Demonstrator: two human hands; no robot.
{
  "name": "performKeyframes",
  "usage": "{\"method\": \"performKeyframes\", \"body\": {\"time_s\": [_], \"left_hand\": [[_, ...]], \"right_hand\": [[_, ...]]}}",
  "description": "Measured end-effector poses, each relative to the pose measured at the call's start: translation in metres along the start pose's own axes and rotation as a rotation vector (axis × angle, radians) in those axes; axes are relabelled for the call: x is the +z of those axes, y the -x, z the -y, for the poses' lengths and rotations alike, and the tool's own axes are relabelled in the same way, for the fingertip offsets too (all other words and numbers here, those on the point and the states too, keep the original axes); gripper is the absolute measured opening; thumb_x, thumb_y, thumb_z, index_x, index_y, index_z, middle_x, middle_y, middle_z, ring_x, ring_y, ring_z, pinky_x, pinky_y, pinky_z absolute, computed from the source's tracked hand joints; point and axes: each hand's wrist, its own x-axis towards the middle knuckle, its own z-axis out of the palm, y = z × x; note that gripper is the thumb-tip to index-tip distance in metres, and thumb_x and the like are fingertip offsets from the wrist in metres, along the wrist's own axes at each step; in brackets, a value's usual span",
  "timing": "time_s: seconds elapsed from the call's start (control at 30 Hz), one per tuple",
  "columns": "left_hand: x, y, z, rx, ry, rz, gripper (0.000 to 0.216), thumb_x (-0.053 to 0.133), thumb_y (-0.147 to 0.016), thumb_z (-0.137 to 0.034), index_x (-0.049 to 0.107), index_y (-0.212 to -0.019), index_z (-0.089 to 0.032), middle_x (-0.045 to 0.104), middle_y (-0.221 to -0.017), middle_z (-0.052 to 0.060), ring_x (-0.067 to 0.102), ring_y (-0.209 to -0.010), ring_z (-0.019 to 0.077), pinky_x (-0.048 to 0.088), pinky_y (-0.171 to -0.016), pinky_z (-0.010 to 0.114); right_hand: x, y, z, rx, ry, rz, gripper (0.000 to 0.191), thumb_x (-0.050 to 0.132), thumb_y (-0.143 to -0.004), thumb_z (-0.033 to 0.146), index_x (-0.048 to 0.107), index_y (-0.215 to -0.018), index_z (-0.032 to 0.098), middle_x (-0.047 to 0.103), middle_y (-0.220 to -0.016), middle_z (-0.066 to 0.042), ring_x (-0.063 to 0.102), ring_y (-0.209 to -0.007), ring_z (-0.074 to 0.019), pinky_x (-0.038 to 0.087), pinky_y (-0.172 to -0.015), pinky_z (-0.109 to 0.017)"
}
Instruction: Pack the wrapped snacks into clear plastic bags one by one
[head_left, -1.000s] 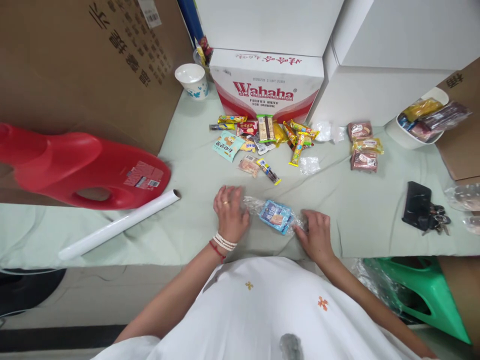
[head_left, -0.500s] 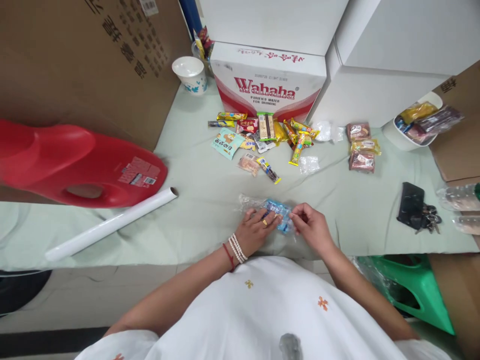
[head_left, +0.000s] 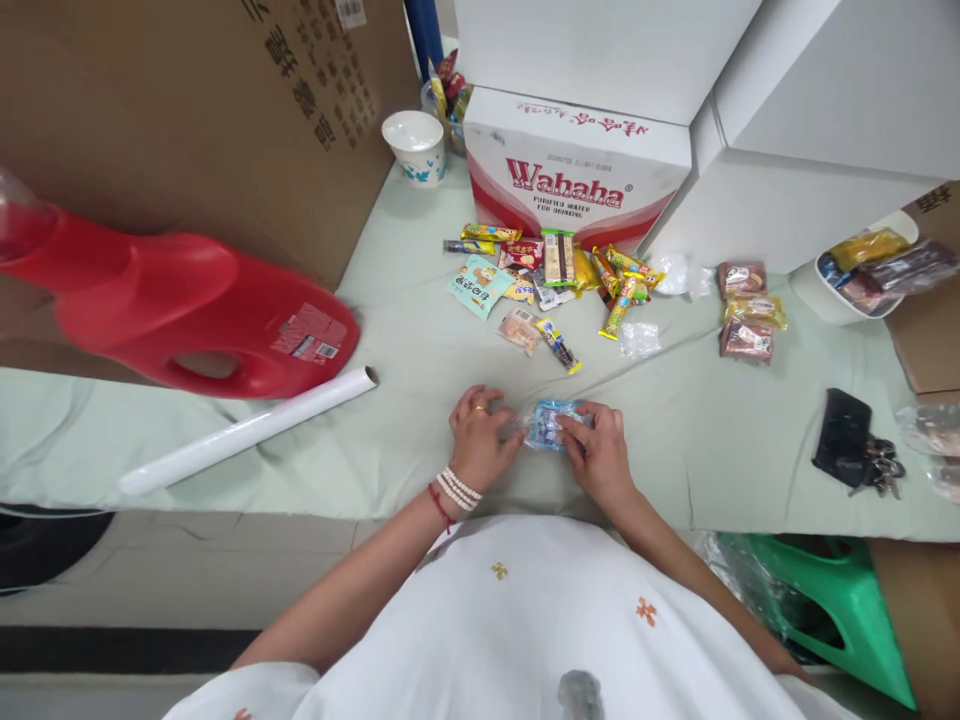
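A clear plastic bag with a blue snack packet [head_left: 545, 425] inside lies on the pale green cloth near the table's front edge. My left hand [head_left: 481, 439], with a ring and bead bracelets, has its fingers curled on the bag's left end. My right hand [head_left: 596, 452] pinches the bag's right side over the packet. Both hands press the bag against the cloth.
A heap of small snack packets [head_left: 555, 280] lies beyond, in front of a Wahaha carton [head_left: 574, 175]. Brown packets [head_left: 746, 310] sit right, a bowl of snacks [head_left: 862, 265] farther right. A red jug [head_left: 187, 310] and white roll [head_left: 247, 430] lie left. Black wallet with keys [head_left: 851, 450] right.
My left hand slid from on top of the packet to the bag's left end. My right hand moved onto the packet. The bag looks more bunched together. The camera view shifted left.
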Motion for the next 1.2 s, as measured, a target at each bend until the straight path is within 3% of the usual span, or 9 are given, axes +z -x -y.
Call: {"method": "performKeyframes", "body": {"time_s": [0.07, 0.2, 0.37, 0.5, 0.63, 0.73, 0.93, 1.07, 1.2], "left_hand": [[-0.004, -0.002, -0.004, -0.025, 0.212, 0.099, 0.017, 0.066, -0.084, -0.036, 0.071, -0.083, -0.02, 0.069, -0.1, 0.011, 0.064, -0.1, 0.0285, 0.053, -0.089, 0.045], [0.0, -0.01, -0.026, -0.149, 0.697, 0.329, 0.022, 0.06, -0.09, -0.039, 0.069, -0.092, -0.019, 0.064, -0.067, -0.001, 0.059, -0.058, 0.0153, 0.055, -0.06, 0.03], [0.029, -0.019, -0.053, 0.063, 0.51, 0.34, 0.037, 0.044, -0.091, -0.013, 0.077, -0.107, -0.018, 0.073, -0.089, 0.007, 0.069, -0.083, 0.0194, 0.058, -0.082, 0.034], [0.047, -0.01, -0.064, 0.27, 0.056, 0.319, 0.043, 0.048, -0.093, -0.011, 0.07, -0.129, -0.023, 0.067, -0.109, 0.012, 0.066, -0.089, 0.0219, 0.055, -0.076, 0.034], [0.053, 0.0, -0.074, 0.35, -0.267, 0.34, 0.043, 0.044, -0.099, -0.013, 0.06, -0.139, -0.019, 0.065, -0.116, 0.015, 0.065, -0.099, 0.0259, 0.051, -0.065, 0.031], [0.054, 0.003, -0.076, 0.43, -0.363, 0.344, 0.044, 0.041, -0.1, -0.012, 0.055, -0.142, -0.016, 0.065, -0.117, 0.016, 0.064, -0.103, 0.0258, 0.051, -0.068, 0.031], [0.055, 0.014, -0.052, 0.542, -0.252, 0.314, 0.058, 0.044, -0.09, -0.007, 0.047, -0.148, -0.009, 0.061, -0.11, 0.019, 0.062, -0.098, 0.0287, 0.056, -0.083, 0.044], [0.051, 0.017, -0.032, 0.642, 0.033, 0.283, 0.085, 0.051, -0.078, -0.004, 0.028, -0.159, -0.014, 0.055, -0.125, 0.02, 0.057, -0.111, 0.03, 0.055, -0.096, 0.049], [0.039, 0.02, -0.026, 0.663, 0.125, 0.294, 0.08, 0.049, -0.082, -0.003, 0.031, -0.158, -0.019, 0.055, -0.126, 0.017, 0.056, -0.114, 0.0284, 0.055, -0.099, 0.049]], "right_hand": [[0.0, -0.001, 0.003, 0.02, 0.055, 0.025, 0.028, 0.056, -0.1, 0.027, 0.077, -0.119, 0.025, 0.061, -0.11, -0.014, 0.051, -0.099, -0.0282, 0.053, -0.085, -0.043], [0.002, -0.004, 0.001, 0.017, -0.003, 0.113, 0.032, 0.052, -0.1, 0.024, 0.073, -0.124, 0.024, 0.065, -0.099, -0.012, 0.053, -0.094, -0.0269, 0.052, -0.085, -0.042], [-0.002, 0.0, -0.02, 0.124, -0.302, 0.146, 0.068, 0.056, -0.09, 0.022, 0.039, -0.156, 0.02, 0.069, -0.123, -0.013, 0.064, -0.107, -0.0267, 0.055, -0.092, -0.044], [-0.013, 0.005, -0.033, 0.318, -0.587, 0.177, 0.043, 0.052, -0.096, 0.034, 0.058, -0.138, 0.023, 0.075, -0.101, -0.006, 0.07, -0.086, -0.0215, 0.058, -0.078, -0.037], [-0.022, 0.0, -0.035, 0.355, -0.278, -0.136, 0.033, 0.05, -0.1, 0.041, 0.07, -0.114, 0.019, 0.072, -0.103, -0.012, 0.066, -0.09, -0.0253, 0.055, -0.082, -0.042], [-0.022, -0.007, -0.038, 0.204, -0.058, -0.121, 0.036, 0.052, -0.1, 0.038, 0.069, -0.124, 0.017, 0.068, -0.114, -0.017, 0.06, -0.106, -0.0296, 0.048, -0.095, -0.047], [-0.027, -0.022, -0.045, 0.156, -0.047, 0.241, 0.031, 0.061, -0.096, 0.027, 0.07, -0.124, 0.017, 0.071, -0.101, -0.01, 0.06, -0.097, -0.024, 0.044, -0.094, -0.037], [-0.033, -0.028, -0.04, 0.251, -0.096, 0.298, 0.028, 0.067, -0.09, 0.02, 0.072, -0.118, 0.018, 0.067, -0.09, -0.006, 0.058, -0.091, -0.0218, 0.044, -0.089, -0.034], [-0.037, -0.021, -0.031, 0.27, -0.16, 0.22, 0.012, 0.07, -0.083, 0.016, 0.071, -0.095, 0.018, 0.063, -0.096, -0.007, 0.055, -0.096, -0.0218, 0.043, -0.088, -0.033]]}}
